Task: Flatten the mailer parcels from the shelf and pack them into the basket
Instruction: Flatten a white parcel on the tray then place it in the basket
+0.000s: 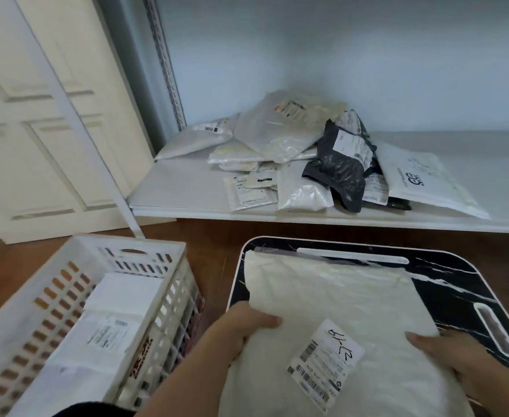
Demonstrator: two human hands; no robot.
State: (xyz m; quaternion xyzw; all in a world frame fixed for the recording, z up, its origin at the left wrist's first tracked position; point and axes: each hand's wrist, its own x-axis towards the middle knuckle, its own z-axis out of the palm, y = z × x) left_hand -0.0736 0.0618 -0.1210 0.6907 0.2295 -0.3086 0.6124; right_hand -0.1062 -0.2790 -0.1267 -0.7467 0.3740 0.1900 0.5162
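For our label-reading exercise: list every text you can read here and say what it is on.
"619", handwritten and seen inverted, perhaps with more marks: label on the held mailer.
Large logo on the right shelf mailer: not legible.
Red print on the basket: blurred.
All other labels: too small.

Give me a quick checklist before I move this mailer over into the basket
1. Left hand grips the mailer: ok.
2. Right hand grips its other edge: ok.
3. Mailer lies flat on the black board: ok, though its near end looks puffy.
4. Basket has room above the parcels inside: ok.
5. Label faces up: ok.
6. More mailers wait on the shelf: ok.
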